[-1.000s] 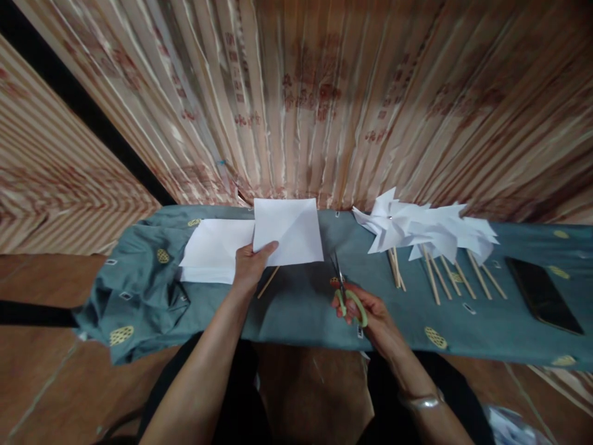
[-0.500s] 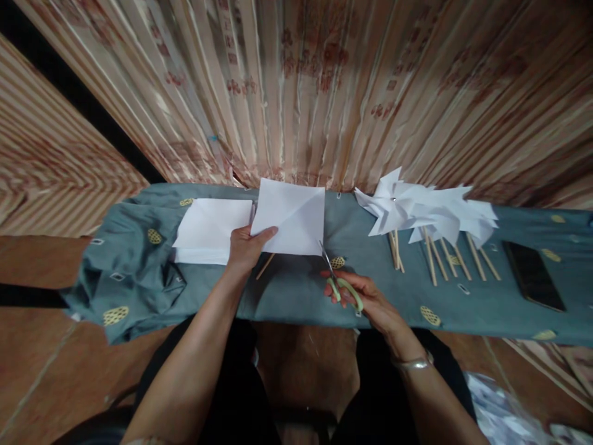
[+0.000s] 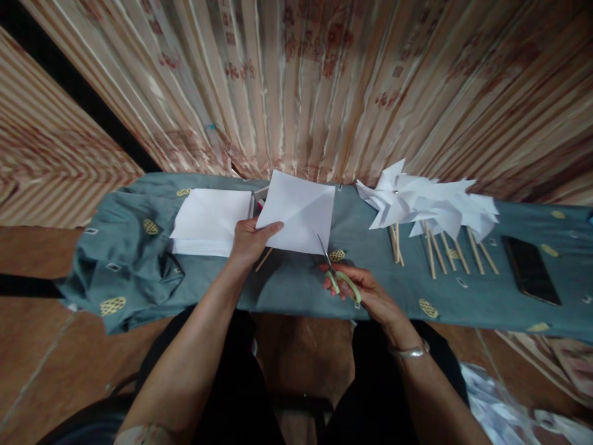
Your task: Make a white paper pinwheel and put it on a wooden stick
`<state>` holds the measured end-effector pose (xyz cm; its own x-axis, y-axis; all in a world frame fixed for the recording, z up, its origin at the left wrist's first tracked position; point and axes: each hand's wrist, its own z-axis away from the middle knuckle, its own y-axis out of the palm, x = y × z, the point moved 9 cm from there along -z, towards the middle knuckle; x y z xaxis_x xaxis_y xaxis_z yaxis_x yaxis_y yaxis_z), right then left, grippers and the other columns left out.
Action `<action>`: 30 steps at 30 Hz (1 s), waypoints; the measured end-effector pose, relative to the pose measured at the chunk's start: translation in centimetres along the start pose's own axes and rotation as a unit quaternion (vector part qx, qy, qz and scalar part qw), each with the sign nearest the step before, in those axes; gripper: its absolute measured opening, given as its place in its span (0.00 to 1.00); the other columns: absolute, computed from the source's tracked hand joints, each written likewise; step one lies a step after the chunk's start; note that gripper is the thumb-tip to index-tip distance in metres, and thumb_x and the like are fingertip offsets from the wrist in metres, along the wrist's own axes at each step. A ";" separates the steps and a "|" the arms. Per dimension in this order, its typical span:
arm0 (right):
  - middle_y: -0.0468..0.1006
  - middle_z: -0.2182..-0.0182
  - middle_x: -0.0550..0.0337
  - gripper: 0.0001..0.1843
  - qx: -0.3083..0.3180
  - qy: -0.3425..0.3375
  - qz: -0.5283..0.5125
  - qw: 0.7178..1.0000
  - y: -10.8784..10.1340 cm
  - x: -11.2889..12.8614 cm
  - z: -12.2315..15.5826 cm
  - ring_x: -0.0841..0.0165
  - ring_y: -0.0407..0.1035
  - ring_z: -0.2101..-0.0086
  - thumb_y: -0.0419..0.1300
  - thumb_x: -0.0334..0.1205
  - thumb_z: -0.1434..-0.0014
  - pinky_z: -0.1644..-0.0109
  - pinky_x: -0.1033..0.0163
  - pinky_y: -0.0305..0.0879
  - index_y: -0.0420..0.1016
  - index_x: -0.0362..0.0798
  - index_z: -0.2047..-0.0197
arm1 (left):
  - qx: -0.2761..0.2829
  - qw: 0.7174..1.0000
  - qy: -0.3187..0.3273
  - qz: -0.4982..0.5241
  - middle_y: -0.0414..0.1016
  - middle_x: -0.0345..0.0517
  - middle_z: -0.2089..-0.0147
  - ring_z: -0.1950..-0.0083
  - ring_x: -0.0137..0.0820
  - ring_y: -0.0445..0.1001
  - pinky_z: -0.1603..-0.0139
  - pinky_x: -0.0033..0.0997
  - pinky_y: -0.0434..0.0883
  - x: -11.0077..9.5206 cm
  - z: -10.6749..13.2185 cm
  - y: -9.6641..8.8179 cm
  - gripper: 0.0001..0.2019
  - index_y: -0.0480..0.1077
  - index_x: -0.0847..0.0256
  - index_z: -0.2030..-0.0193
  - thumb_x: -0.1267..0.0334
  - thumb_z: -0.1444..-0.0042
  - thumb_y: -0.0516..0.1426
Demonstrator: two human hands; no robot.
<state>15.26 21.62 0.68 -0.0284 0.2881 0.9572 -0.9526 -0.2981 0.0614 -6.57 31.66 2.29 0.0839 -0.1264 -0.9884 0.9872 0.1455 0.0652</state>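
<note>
Two hands are busy: the left hand (image 3: 251, 240) pinches a square white paper sheet (image 3: 300, 209), now turned a bit; the right hand (image 3: 368, 292) grips green-handled metal scissors (image 3: 332, 280), now at the sheet's five o'clock corner, so they look lined up. Below, grey-green cloth (image 3: 291, 290) leaves room toward its six o'clock edge.

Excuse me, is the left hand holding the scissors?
No, the right hand holds the scissors, while the left hand grips a white sheet.

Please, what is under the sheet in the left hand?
Under the sheet, a stick pokes out over the cloth, and something small and red shows by its left edge. What else the sheet covers cannot be seen.
</note>
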 end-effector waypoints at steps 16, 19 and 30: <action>0.76 0.64 0.52 0.28 0.024 0.002 0.026 0.999 0.0 0.1 0.1 0.67 0.67 0.68 0.63 0.52 0.48 0.68 0.61 0.64 0.73 0.43 0.48 | 0.001 1.000 0.021 -0.002 0.78 0.42 0.75 0.75 0.30 0.73 0.73 0.28 0.70 -0.6 0.1 -0.1 0.14 0.79 0.68 0.69 0.61 0.65 0.68; 0.76 0.64 0.52 0.28 0.027 -0.006 0.030 0.999 0.1 0.2 0.1 0.67 0.67 0.68 0.63 0.52 0.47 0.67 0.61 0.64 0.73 0.43 0.48 | 0.003 1.000 0.019 0.002 0.78 0.42 0.75 0.75 0.29 0.73 0.73 0.28 0.70 -0.6 0.1 0.0 0.14 0.79 0.68 0.70 0.62 0.64 0.68; 0.76 0.66 0.54 0.28 0.030 0.007 0.036 0.999 0.2 0.3 0.1 0.70 0.65 0.71 0.64 0.51 0.48 0.68 0.62 0.64 0.74 0.43 0.49 | 0.010 1.000 0.013 0.009 0.78 0.41 0.75 0.76 0.27 0.72 0.73 0.26 0.70 -0.2 0.0 0.1 0.13 0.79 0.66 0.71 0.62 0.65 0.69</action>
<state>15.12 21.56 1.04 -0.1013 0.2764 0.9557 -0.9277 -0.3732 0.0096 -6.50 31.70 2.55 0.0989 -0.0977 -0.9903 0.9879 0.1288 0.0860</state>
